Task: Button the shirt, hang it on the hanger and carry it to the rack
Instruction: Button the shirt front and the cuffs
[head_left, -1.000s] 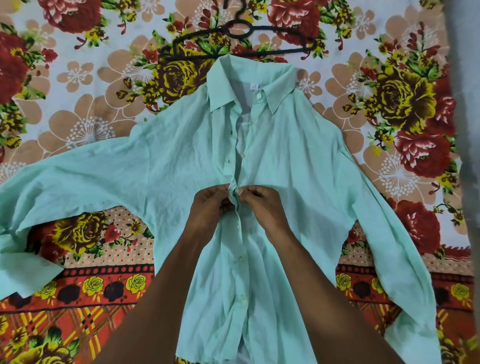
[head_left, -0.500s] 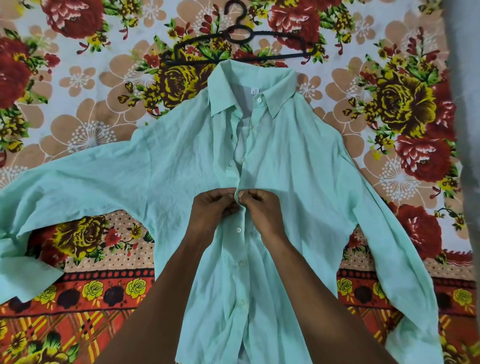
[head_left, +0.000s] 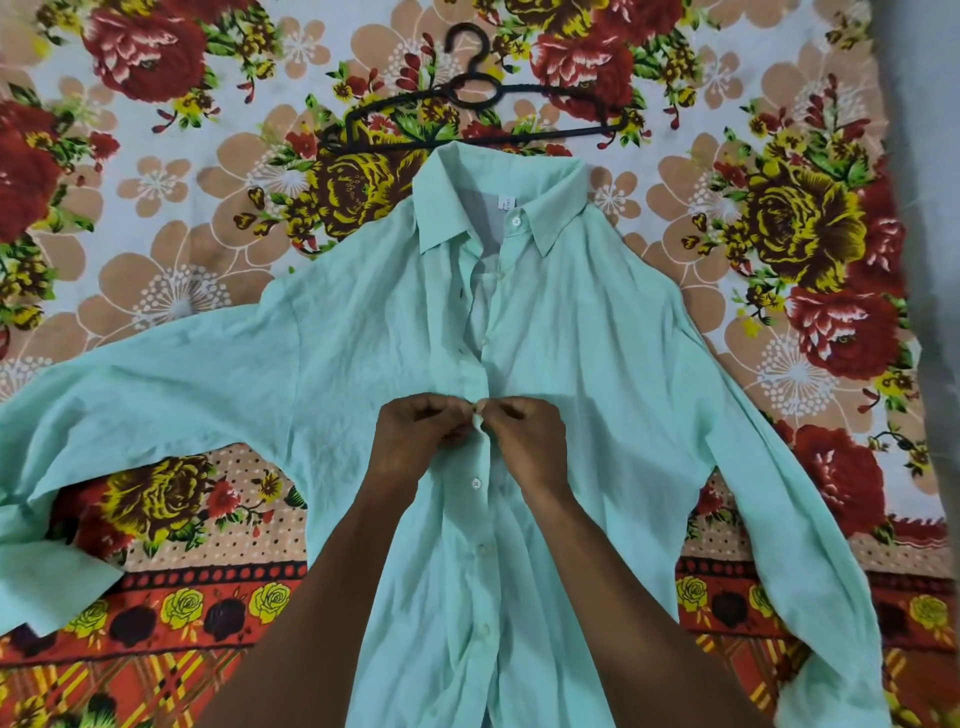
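Here both forearms are reaching up from the bottom edge and converging at the middle of the mint-green shirt (head_left: 597, 364), which is lying front-up with sleeves spread on a floral bedsheet (head_left: 171, 249). The left hand (head_left: 418, 441) is curling its fingers inward, knuckles up, and pinching the left edge of the placket; the right hand (head_left: 527, 441) is mirroring it, fingertips pinching the opposite edge, so the two hands are nearly touching at a small white button (head_left: 479, 420) between them. Below the hands the front is lying closed, with buttons showing down the placket; above them the placket is gaping open up to the collar. The black hanger (head_left: 470, 111) is lying flat on the sheet just beyond the collar, its lower bar almost touching it.
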